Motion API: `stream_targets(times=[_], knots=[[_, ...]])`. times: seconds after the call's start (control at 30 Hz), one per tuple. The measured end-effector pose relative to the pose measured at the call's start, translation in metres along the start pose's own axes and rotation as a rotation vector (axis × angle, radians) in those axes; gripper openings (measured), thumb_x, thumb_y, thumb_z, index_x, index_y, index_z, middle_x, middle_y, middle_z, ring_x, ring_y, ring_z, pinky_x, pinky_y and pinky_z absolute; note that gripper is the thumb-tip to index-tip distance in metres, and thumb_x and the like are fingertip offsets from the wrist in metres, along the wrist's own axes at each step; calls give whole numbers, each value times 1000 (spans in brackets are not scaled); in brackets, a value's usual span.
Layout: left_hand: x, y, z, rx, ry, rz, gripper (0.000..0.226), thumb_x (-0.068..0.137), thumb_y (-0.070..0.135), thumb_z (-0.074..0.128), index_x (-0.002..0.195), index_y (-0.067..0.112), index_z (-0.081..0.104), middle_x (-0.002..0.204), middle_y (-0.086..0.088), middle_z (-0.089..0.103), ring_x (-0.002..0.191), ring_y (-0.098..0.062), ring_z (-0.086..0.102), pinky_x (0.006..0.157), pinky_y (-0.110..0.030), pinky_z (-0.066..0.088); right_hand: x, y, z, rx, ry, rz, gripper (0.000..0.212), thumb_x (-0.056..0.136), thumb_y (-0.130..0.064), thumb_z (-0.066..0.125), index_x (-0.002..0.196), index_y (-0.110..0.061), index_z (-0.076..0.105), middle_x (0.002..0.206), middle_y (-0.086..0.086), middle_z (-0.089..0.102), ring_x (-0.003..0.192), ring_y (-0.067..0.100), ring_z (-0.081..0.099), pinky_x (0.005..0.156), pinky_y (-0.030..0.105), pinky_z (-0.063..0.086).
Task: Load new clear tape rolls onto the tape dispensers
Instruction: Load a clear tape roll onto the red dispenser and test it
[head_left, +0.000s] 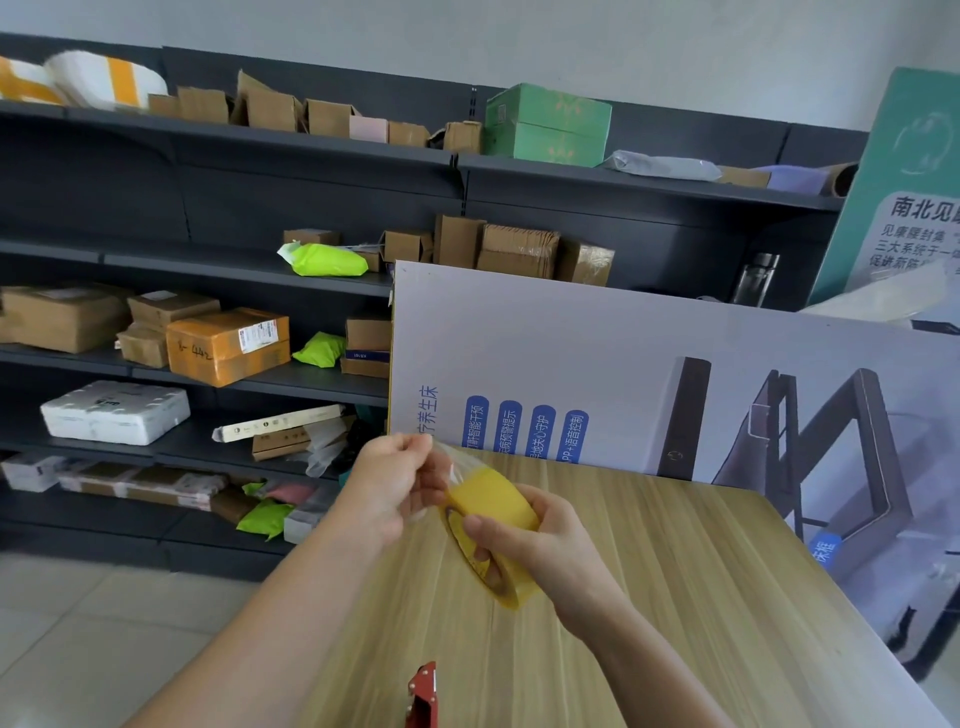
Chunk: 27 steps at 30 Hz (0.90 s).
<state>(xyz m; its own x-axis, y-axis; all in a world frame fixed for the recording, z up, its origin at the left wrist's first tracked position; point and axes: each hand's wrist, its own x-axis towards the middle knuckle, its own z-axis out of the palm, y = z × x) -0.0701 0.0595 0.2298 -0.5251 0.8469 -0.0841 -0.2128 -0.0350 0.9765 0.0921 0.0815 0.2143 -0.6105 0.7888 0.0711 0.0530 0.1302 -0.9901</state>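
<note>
Head view: right grip (545, 545) clamped round the yellowish tape roll (491, 501) above the tabletop (675, 623); left grip (389, 483) pinches its peeled end. Red dispenser (423, 693) lies at the near edge. Printed board (623, 353) leans behind; parcel shelves (311, 192) beyond.

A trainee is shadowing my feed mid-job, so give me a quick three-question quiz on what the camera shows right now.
1. True or false: the tape roll lies flat on the wooden table.
2. What does the left hand pinch? A) the tape's free end B) scissors C) a marker
3. Where is the red tape dispenser, and is either hand touching it?

Key:
1. False: the right hand grips it above the table.
2. A.
3. On the table at the near edge of the view, below both hands. Neither hand touches it.
</note>
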Motion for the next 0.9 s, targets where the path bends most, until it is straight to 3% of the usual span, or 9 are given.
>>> stream_targets(times=[0.1, 0.23, 0.33, 0.43, 0.5, 0.6, 0.67, 0.73, 0.9], knots=[[6, -8, -7, -220, -33, -177, 22, 98, 7, 45, 80, 1, 56, 49, -4, 61, 38, -9, 54, 35, -19, 45, 1, 2, -3, -18, 3, 12, 25, 79, -17, 78, 98, -7, 66, 68, 3, 68, 58, 8, 64, 56, 21, 52], [9, -17, -10, -267, -80, -222, 18, 98, 3, 42, 91, 11, 57, 56, -6, 64, 43, -13, 57, 39, -22, 46, 1, 9, -6, -35, 15, 25, 19, 80, -15, 77, 96, -11, 66, 68, 0, 69, 58, 7, 65, 56, 19, 53], [5, -22, -11, -254, -79, -221, 25, 96, 7, 39, 85, 11, 60, 60, -7, 62, 52, -17, 56, 50, -28, 43, 3, 16, -5, -158, 1, -8, 20, 78, -21, 79, 93, -17, 67, 73, 6, 70, 63, 10, 65, 62, 26, 55], [3, -29, -11, -189, -34, -231, 31, 94, 27, 41, 78, 9, 60, 70, -9, 61, 63, -21, 53, 59, -33, 40, 7, 30, -4, -391, 20, -52, 31, 70, -37, 79, 93, -20, 67, 76, 6, 66, 62, 12, 57, 59, 35, 51], [1, -35, -13, -78, -13, -214, 40, 89, 50, 52, 74, 13, 57, 70, -4, 60, 67, -20, 54, 59, -33, 41, 7, 41, -3, -533, 32, -66, 43, 65, -51, 74, 97, -23, 65, 81, 5, 65, 65, 13, 57, 60, 39, 51], [-9, -48, -15, 149, -46, -198, 57, 62, 65, 68, 90, 16, 59, 90, -2, 64, 86, -20, 58, 64, -34, 49, 4, 52, -2, -753, 28, -127, 45, 70, -54, 71, 101, -23, 63, 85, -2, 65, 74, 15, 60, 66, 37, 52], [-16, -57, -15, 237, -93, -256, 62, 58, 58, 75, 102, 17, 59, 100, -4, 66, 89, -21, 60, 62, -33, 51, 2, 57, 1, -888, -4, -202, 43, 75, -54, 69, 105, -24, 60, 89, -6, 65, 79, 14, 59, 66, 29, 48], [-20, -69, -18, 255, -116, -317, 56, 64, 43, 81, 108, 15, 60, 94, -6, 70, 80, -22, 62, 59, -32, 49, 1, 66, 5, -974, -38, -263, 42, 77, -54, 67, 108, -26, 60, 93, -8, 66, 84, 12, 59, 67, 25, 43], [-17, -100, -44, 213, -48, -408, 36, 70, 23, 82, 101, 17, 63, 82, -6, 71, 66, -19, 62, 58, -30, 50, 0, 97, 24, -1026, -132, -285, 42, 77, -52, 68, 108, -23, 61, 94, -5, 67, 91, 15, 59, 72, 23, 34]])
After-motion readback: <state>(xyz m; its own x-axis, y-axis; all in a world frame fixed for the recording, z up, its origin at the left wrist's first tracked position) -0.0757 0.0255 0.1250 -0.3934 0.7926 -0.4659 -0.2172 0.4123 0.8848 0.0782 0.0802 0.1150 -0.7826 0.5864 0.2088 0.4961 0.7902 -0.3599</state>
